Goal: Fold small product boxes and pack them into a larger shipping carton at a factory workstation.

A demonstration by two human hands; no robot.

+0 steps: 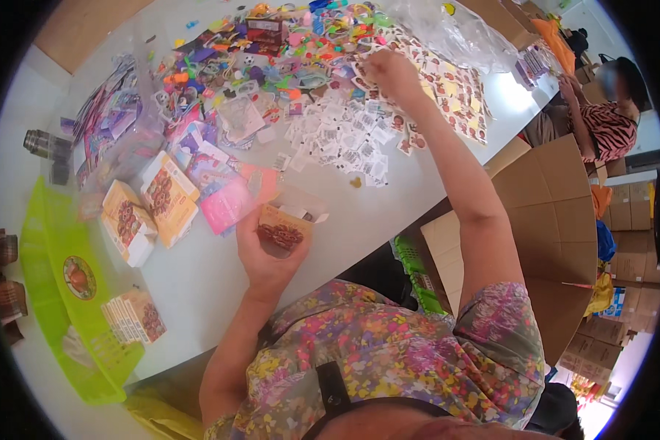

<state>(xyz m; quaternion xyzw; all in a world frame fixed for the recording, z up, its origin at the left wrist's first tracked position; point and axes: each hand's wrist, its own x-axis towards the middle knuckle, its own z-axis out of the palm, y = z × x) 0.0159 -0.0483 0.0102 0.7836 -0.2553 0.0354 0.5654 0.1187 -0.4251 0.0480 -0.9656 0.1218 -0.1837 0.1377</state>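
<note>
Carton (282,230) is sitting near centre, toward 9 o'clock, my left fingers (247,230) grasping it. I'm judging it light and crushable, best held by its side walls. It's showing red-brown print on yellow-orange, its top gaping. At 1 o'clock, I can't tell whether my right fingers (381,67) are holding anything.

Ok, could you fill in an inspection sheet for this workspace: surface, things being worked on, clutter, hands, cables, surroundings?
Surface: white table, partly bare on the near side, crowded farther off.
Things being worked on: open box; toys, white slips and stickers spread out.
Clutter: clear plastic; green basket at the left.
Hands: left hand holds the box; right hand is at the stickers, its grip unclear.
Cables: nothing seen.
Surroundings: open carton beside the table; another person and stacked cartons at the right.
</note>
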